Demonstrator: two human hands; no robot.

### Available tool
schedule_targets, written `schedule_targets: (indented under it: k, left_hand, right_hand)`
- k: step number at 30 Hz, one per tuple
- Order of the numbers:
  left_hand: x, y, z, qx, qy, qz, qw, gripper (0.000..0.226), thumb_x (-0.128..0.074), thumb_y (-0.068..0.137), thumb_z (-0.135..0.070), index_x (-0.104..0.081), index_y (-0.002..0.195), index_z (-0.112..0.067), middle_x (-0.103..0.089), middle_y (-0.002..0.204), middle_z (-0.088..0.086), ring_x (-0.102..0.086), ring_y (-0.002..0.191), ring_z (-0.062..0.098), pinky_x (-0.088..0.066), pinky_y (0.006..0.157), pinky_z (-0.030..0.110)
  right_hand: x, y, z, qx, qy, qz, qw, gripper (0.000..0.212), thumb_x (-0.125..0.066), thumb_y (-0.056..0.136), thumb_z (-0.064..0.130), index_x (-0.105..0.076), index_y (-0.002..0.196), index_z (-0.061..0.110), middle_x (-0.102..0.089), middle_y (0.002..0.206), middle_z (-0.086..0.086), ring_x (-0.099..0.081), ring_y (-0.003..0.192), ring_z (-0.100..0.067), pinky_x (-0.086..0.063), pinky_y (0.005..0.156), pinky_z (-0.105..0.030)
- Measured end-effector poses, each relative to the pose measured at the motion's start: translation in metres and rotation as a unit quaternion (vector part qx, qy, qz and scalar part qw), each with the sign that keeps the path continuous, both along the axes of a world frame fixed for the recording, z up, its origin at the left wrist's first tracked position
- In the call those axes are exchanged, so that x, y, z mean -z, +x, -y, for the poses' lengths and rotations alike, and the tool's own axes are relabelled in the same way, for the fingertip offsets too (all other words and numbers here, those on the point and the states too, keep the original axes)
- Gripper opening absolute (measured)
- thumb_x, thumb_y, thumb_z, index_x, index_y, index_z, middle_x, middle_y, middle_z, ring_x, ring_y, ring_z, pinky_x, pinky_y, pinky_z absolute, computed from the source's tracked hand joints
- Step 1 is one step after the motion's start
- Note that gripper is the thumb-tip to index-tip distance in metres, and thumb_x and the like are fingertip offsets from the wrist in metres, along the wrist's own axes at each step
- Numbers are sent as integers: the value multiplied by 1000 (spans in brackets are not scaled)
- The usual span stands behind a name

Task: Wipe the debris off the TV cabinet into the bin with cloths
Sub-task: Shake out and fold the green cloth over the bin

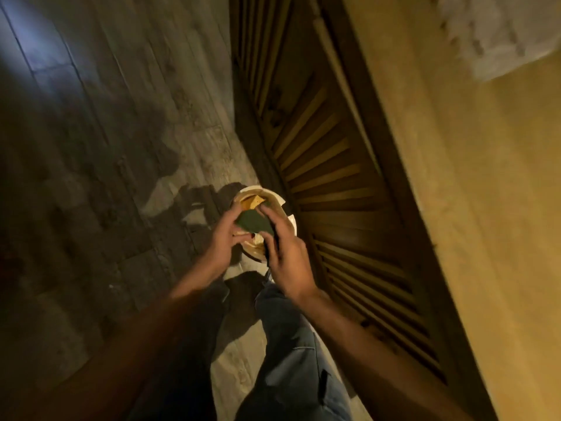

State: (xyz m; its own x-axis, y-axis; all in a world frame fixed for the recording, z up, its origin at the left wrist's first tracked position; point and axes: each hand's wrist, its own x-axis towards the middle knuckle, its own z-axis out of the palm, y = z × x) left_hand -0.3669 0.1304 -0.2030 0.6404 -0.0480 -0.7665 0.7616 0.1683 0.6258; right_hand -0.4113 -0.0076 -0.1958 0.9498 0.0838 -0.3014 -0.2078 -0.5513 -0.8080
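A dark green cloth [253, 222] is held between both hands above a pale round bin [274, 199] that stands on the floor beside the TV cabinet. My left hand [221, 238] grips the cloth's left edge, and my right hand [287, 253] holds its right side with fingers curled over it. Yellow-orange scraps [253, 202] lie inside the bin. The cabinet's yellowish top [473, 183] runs along the right, with dark slatted doors [328, 165] below it. A dark cord or strap hangs under my right hand.
Grey wood-plank floor [121, 132] stretches to the left, partly in shadow. A white lacy cloth [501, 31] lies at the far end of the cabinet top. My legs in blue jeans [291, 354] stand just below the bin.
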Motion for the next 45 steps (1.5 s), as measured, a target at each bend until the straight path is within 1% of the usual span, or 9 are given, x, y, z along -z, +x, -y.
schedule_targets:
  k: [7,15,18,21,26,30,37,40,45]
  left_hand:
    - [-119,7,-35,118,-91,57,987,53,-77,75,-40,-71,123,-17,-72,123,11,-67,118,26,-55,100,43]
    - [-201,12,-38,223,-14,160,962,23,-79,76,-28,-78,99,-32,-78,98,1,-75,96,20,-61,75,30]
    - [-217,11,-35,243,-7,145,959,21,-72,89,-11,-74,100,-28,-79,98,-4,-76,95,19,-60,69,25]
    - [-235,13,-34,290,-14,165,943,19,-70,91,-12,-71,105,-24,-78,102,-3,-75,94,14,-58,67,22]
    - [-267,21,-36,365,15,274,890,20,-71,90,-12,-73,95,-31,-76,100,-5,-73,93,10,-56,73,19]
    - [-282,24,-41,395,25,338,854,11,-69,93,-23,-71,98,-32,-75,98,-2,-72,89,8,-55,73,18]
    - [-293,28,-36,382,124,421,813,22,-67,84,-47,-63,105,-49,-65,107,-12,-63,102,-4,-54,84,17]
    - [-304,36,-35,383,155,467,782,28,-73,86,-29,-67,110,-43,-57,130,-14,-44,128,-11,-43,98,13]
    - [-320,50,-29,363,119,471,796,26,-70,90,-27,-67,116,-33,-66,117,-15,-62,113,1,-55,86,20]
  right_hand:
    - [-109,-1,-5,-54,0,99,994,49,-50,107,21,-40,155,18,-46,159,-5,-40,150,-17,-38,118,-58]
    - [-171,-10,1,-37,36,140,989,77,-65,101,35,-20,163,28,-29,166,17,-34,150,-4,-36,122,-33]
    - [-187,-11,11,27,56,80,995,111,-80,81,56,-11,164,31,-18,169,14,-25,154,-2,-28,123,-21]
    - [-199,-11,31,-7,81,-9,997,127,-90,65,58,-11,163,35,-21,168,13,-24,153,-4,-27,126,-30]
    - [-228,-4,57,-79,67,-13,995,74,-88,67,59,-54,132,51,-59,133,26,-55,125,2,-48,110,-29]
    - [-243,2,72,-52,73,31,996,39,-84,81,42,-71,114,25,-70,114,13,-68,107,-6,-57,95,-32]
    - [-258,1,84,11,39,160,986,32,-74,87,50,-79,111,29,-55,140,12,-50,134,-6,-43,114,-32]
    - [-268,3,83,42,31,234,971,24,-75,91,37,-76,115,39,-51,147,12,-45,140,-7,-38,116,-22]
    - [-283,15,75,62,54,235,969,18,-63,101,39,-68,117,35,-66,120,14,-66,111,-15,-57,90,-38]
